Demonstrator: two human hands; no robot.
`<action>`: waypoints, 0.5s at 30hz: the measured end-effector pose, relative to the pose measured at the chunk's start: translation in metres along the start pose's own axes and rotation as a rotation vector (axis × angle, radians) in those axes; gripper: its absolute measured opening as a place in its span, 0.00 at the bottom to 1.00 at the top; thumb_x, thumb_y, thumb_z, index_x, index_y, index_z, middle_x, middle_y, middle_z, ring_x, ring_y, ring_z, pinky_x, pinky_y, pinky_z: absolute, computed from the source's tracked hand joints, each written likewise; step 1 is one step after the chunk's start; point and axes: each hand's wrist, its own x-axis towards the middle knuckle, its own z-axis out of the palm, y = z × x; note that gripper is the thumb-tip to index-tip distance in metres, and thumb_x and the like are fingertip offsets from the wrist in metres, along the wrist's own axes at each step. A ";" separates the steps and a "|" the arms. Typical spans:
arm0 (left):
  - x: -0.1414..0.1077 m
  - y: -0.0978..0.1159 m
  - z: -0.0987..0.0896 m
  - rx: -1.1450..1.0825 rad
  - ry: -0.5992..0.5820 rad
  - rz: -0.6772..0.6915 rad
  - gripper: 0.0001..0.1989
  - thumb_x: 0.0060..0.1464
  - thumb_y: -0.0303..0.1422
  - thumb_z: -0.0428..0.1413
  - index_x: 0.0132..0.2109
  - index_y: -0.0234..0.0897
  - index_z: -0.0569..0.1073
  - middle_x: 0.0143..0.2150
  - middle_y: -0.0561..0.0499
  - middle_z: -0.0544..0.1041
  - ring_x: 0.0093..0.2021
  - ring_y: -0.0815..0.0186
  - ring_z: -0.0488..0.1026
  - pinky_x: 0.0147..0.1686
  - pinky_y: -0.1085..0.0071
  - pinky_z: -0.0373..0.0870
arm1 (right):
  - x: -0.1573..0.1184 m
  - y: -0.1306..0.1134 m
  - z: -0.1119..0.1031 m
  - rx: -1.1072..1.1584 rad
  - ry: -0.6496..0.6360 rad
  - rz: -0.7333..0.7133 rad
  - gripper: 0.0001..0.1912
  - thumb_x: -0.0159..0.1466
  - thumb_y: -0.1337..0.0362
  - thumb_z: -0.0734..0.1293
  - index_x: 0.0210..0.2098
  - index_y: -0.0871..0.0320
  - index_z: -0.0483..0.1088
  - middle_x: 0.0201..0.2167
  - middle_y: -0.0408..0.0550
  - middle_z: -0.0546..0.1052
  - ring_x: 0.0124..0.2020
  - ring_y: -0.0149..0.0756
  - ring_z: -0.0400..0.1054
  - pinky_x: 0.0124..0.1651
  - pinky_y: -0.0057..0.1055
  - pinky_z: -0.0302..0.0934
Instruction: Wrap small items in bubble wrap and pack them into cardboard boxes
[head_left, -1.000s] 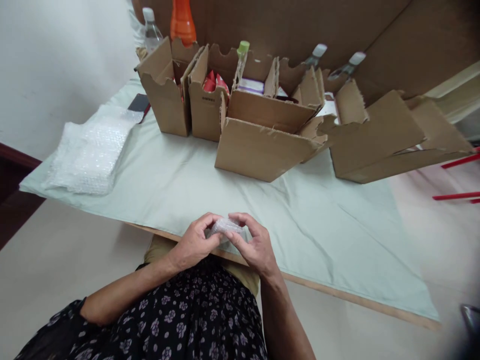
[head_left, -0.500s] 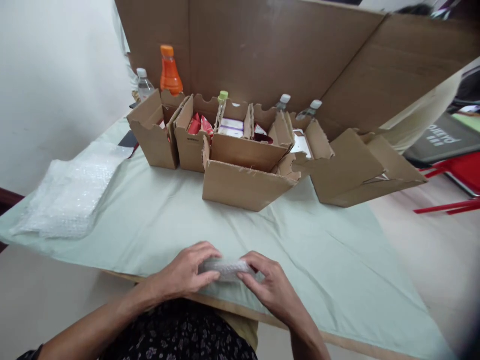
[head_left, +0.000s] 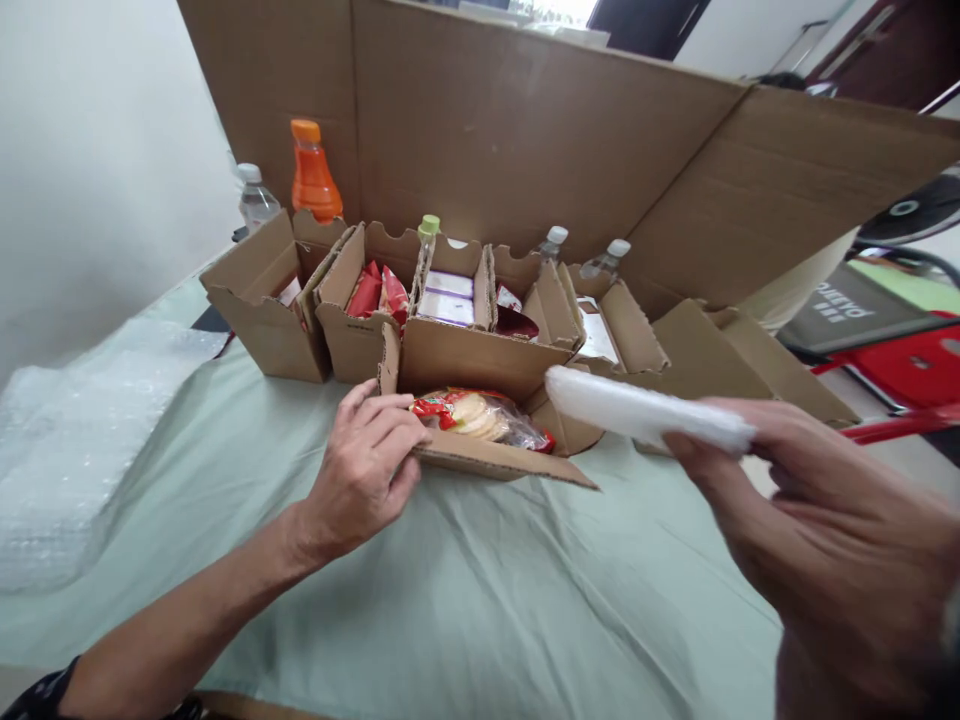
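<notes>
My right hand [head_left: 810,500] pinches a flat, whitish piece of folded bubble wrap [head_left: 637,405] between thumb and fingers, raised above the table at the right. Whether anything lies inside the wrap, I cannot tell. At the front, my left hand [head_left: 367,465] has its fingers curled over the left corner of an open cardboard box [head_left: 487,462]. Inside that box lies a clear and red bag of round, pale biscuits [head_left: 480,415]. The far end of the wrap is near the box's right side, apparently above it.
Behind stands a row of cardboard boxes [head_left: 277,345] holding red packets [head_left: 375,290] and white-purple packs [head_left: 448,297]. An orange bottle [head_left: 315,185] and clear bottles are beyond, before a tall cardboard panel [head_left: 510,130]. Bubble wrap sheets [head_left: 67,450] lie left. A red chair [head_left: 907,370] stands right.
Both hands held the wrap low at the table's front edge. Now my right hand alone holds it, lifted to the right, while my left hand has moved forward onto the front box.
</notes>
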 end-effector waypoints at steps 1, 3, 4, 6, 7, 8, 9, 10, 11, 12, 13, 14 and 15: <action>-0.004 0.000 0.001 -0.011 -0.012 -0.001 0.13 0.57 0.21 0.54 0.44 0.41 0.76 0.42 0.50 0.82 0.52 0.56 0.78 0.65 0.46 0.63 | 0.014 0.001 0.008 -0.037 -0.038 -0.093 0.04 0.70 0.59 0.68 0.41 0.48 0.77 0.37 0.47 0.81 0.33 0.37 0.73 0.36 0.36 0.65; -0.010 0.000 0.002 -0.028 -0.023 -0.004 0.14 0.56 0.20 0.54 0.44 0.41 0.77 0.43 0.49 0.82 0.51 0.57 0.79 0.64 0.46 0.63 | 0.038 0.003 0.028 -0.109 -0.130 -0.277 0.07 0.71 0.60 0.66 0.39 0.52 0.77 0.35 0.47 0.81 0.31 0.35 0.73 0.32 0.34 0.62; -0.012 0.000 0.003 -0.034 -0.024 -0.007 0.14 0.56 0.21 0.54 0.44 0.42 0.78 0.42 0.49 0.82 0.50 0.57 0.79 0.64 0.46 0.63 | 0.047 0.005 0.037 -0.167 -0.178 -0.351 0.09 0.71 0.61 0.65 0.37 0.52 0.78 0.33 0.47 0.81 0.29 0.35 0.72 0.30 0.33 0.59; -0.013 -0.001 0.003 -0.045 -0.020 -0.017 0.15 0.57 0.21 0.54 0.45 0.42 0.78 0.42 0.50 0.82 0.50 0.57 0.79 0.64 0.46 0.63 | 0.057 0.005 0.053 -0.250 -0.261 -0.447 0.13 0.70 0.62 0.64 0.33 0.53 0.78 0.28 0.46 0.78 0.26 0.34 0.69 0.27 0.33 0.53; -0.012 -0.001 0.004 -0.050 -0.018 -0.023 0.15 0.57 0.21 0.54 0.45 0.42 0.78 0.43 0.50 0.82 0.50 0.57 0.79 0.64 0.46 0.63 | 0.060 0.003 0.059 -0.258 -0.295 -0.464 0.13 0.70 0.62 0.63 0.33 0.53 0.78 0.27 0.46 0.78 0.25 0.34 0.68 0.27 0.33 0.52; -0.012 -0.002 0.004 -0.053 -0.016 -0.028 0.14 0.57 0.21 0.54 0.45 0.42 0.78 0.43 0.50 0.82 0.50 0.57 0.78 0.64 0.47 0.63 | 0.061 0.000 0.064 -0.239 -0.315 -0.466 0.13 0.70 0.62 0.63 0.33 0.53 0.78 0.28 0.45 0.78 0.26 0.34 0.68 0.27 0.32 0.53; -0.011 -0.002 0.005 -0.054 -0.013 -0.031 0.14 0.57 0.21 0.54 0.45 0.42 0.77 0.43 0.50 0.82 0.50 0.57 0.78 0.64 0.47 0.63 | 0.062 -0.004 0.067 -0.198 -0.321 -0.458 0.13 0.71 0.62 0.63 0.36 0.52 0.79 0.29 0.45 0.78 0.27 0.34 0.69 0.29 0.32 0.55; -0.011 -0.002 0.006 -0.053 -0.010 -0.034 0.14 0.57 0.21 0.54 0.44 0.42 0.77 0.43 0.49 0.82 0.50 0.57 0.78 0.64 0.47 0.63 | 0.062 -0.009 0.071 -0.150 -0.320 -0.448 0.12 0.71 0.62 0.62 0.38 0.52 0.79 0.32 0.45 0.79 0.29 0.34 0.71 0.31 0.32 0.58; -0.011 -0.002 0.006 -0.050 -0.008 -0.035 0.13 0.58 0.21 0.53 0.44 0.41 0.77 0.43 0.49 0.82 0.51 0.57 0.78 0.64 0.48 0.64 | 0.063 -0.015 0.074 -0.111 -0.322 -0.445 0.13 0.72 0.62 0.62 0.39 0.51 0.79 0.34 0.45 0.80 0.31 0.34 0.72 0.33 0.32 0.60; -0.011 -0.001 0.007 -0.047 -0.008 -0.036 0.12 0.58 0.21 0.53 0.44 0.41 0.76 0.42 0.49 0.82 0.51 0.57 0.78 0.64 0.48 0.64 | 0.065 -0.020 0.078 -0.087 -0.330 -0.453 0.13 0.72 0.62 0.62 0.40 0.51 0.79 0.35 0.45 0.81 0.32 0.34 0.72 0.35 0.31 0.61; -0.012 -0.001 0.007 -0.044 -0.008 -0.035 0.12 0.58 0.21 0.54 0.44 0.40 0.76 0.42 0.48 0.82 0.51 0.57 0.78 0.63 0.48 0.64 | 0.066 -0.026 0.084 -0.077 -0.343 -0.471 0.13 0.73 0.62 0.62 0.40 0.51 0.79 0.36 0.45 0.81 0.33 0.34 0.72 0.36 0.31 0.61; -0.012 -0.001 0.008 -0.042 -0.011 -0.036 0.11 0.58 0.21 0.54 0.44 0.40 0.75 0.42 0.48 0.82 0.51 0.57 0.78 0.64 0.49 0.64 | 0.069 -0.031 0.091 -0.082 -0.369 -0.497 0.13 0.72 0.63 0.62 0.39 0.51 0.79 0.36 0.45 0.81 0.34 0.34 0.72 0.36 0.31 0.61; -0.013 0.000 0.008 -0.041 -0.014 -0.038 0.12 0.57 0.21 0.54 0.44 0.40 0.75 0.43 0.48 0.82 0.52 0.57 0.78 0.64 0.49 0.63 | 0.071 -0.035 0.100 -0.098 -0.411 -0.527 0.12 0.72 0.64 0.63 0.38 0.52 0.79 0.36 0.45 0.81 0.34 0.34 0.72 0.36 0.30 0.60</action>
